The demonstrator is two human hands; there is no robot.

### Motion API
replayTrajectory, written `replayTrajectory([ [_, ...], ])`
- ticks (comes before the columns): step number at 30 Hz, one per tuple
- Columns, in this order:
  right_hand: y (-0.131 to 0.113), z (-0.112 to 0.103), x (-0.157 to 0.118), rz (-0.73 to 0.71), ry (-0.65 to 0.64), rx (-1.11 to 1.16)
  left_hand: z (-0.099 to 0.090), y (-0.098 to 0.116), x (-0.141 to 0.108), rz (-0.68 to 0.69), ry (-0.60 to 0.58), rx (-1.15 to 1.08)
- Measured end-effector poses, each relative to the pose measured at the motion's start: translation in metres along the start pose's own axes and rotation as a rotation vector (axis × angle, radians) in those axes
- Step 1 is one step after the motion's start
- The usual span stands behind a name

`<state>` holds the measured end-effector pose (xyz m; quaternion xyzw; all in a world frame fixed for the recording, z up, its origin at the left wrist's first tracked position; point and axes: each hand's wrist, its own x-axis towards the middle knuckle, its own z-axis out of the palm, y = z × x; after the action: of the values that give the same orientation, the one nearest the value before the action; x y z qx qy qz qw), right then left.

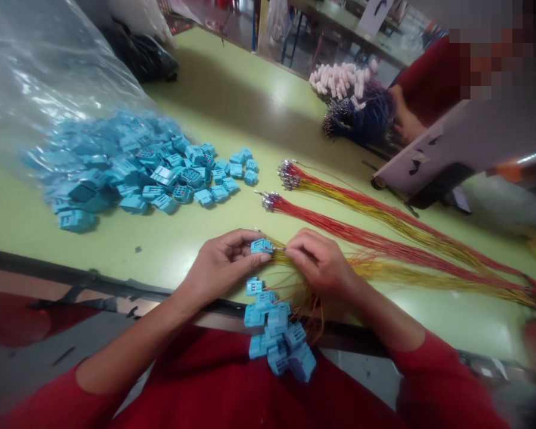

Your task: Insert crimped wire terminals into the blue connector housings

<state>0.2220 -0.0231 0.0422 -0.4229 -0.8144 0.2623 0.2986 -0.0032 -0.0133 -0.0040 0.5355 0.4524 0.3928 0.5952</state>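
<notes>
The left hand (221,268) is closed narrow on a small blue plastic connector (262,246), gripped between thumb and fingertips. The right hand (319,262) is just as narrow, pinching a bunch of red and yellow wires (295,280) close beside the connector, with the loose lengths fanning out beneath it and running off past the right hand. The step in hand appears to be bringing a wire tip up to the connector, and that meeting point calls for steady fingers. The tip is too small to see, so I can't be sure whether it has gone in.

One connector is in the hands. Just below the hands, at the table edge, sits a loose heap of about a dozen blue connectors (272,333), though some may be hidden. Ahead of the left hand lies a big pile of them (116,170), far too many to count, beside a clear plastic bag (49,65). Ahead of the right hand lie two more wire bunches (290,176) (272,202), their metal tips pointing toward the pile.

All this lies on a green table (232,77). Well ahead of the right hand, a co-worker's hand (404,119) rests near a dark blue wire bunch (357,116) and a cluster of pale pink pieces (343,80).
</notes>
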Motion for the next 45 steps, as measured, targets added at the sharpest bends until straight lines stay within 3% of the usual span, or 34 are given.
replayTrajectory([
  [6,-0.001,0.001,-0.007,0.032,-0.064,-0.172,0.004,0.006,-0.001,-0.022,-0.020,-0.062],
  [10,-0.002,0.000,-0.005,0.033,-0.089,-0.248,0.004,0.004,-0.003,0.024,-0.013,0.025],
  [16,-0.003,0.003,-0.005,0.022,-0.127,-0.304,0.001,0.001,-0.005,0.358,0.041,0.356],
  [20,-0.004,0.006,-0.004,0.029,-0.125,-0.254,0.003,0.000,-0.004,0.481,0.028,0.397],
  [27,-0.004,0.004,-0.003,0.041,-0.113,-0.152,0.004,-0.003,-0.005,0.426,0.020,0.366],
  [34,-0.009,0.012,-0.006,-0.006,-0.111,-0.256,0.006,-0.007,-0.005,0.516,0.001,0.377],
  [39,0.005,-0.003,0.003,-0.059,-0.162,-0.159,0.000,-0.003,-0.007,0.373,-0.023,0.323],
  [42,0.031,-0.012,0.021,0.062,-0.024,-0.104,0.005,0.008,-0.015,0.391,-0.113,0.315],
  [45,0.059,-0.012,0.045,0.173,0.038,-0.274,0.021,0.025,-0.029,0.511,-0.382,0.324],
])
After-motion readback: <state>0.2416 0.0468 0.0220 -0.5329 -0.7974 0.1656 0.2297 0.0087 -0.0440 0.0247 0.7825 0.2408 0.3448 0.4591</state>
